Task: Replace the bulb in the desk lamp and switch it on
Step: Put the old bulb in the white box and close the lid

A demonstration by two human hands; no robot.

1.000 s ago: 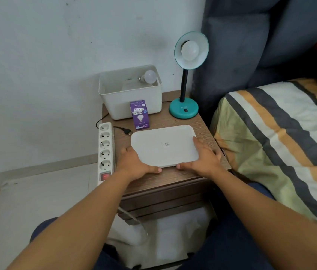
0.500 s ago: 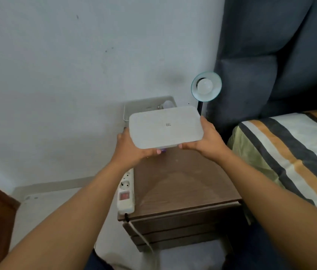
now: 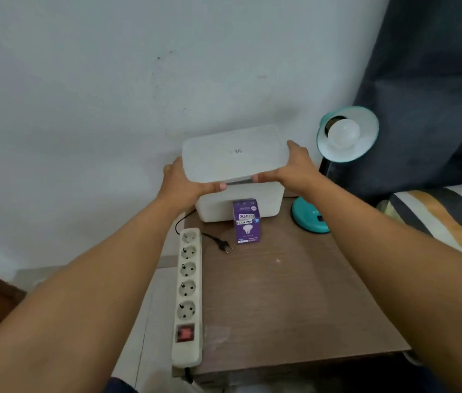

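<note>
Gripping the white lid [image 3: 235,153] at both short ends, my left hand [image 3: 180,180] and right hand [image 3: 295,168] curled round its edges, thumbs on the near side. The lid sits just above the white bin [image 3: 266,202] at the back of the table [image 3: 295,293], long axis left-right, lined up with it. The desk lamp [image 3: 366,123] stands to the right with a bulb [image 3: 343,133] in the shade; my right hand is nearer. The purple bulb box [image 3: 246,222] stands just before the bin. A black plug [image 3: 224,245] lies loose beside the power strip [image 3: 188,296]. Bin contents are hidden; the lamp base is partly behind my forearm.
</note>
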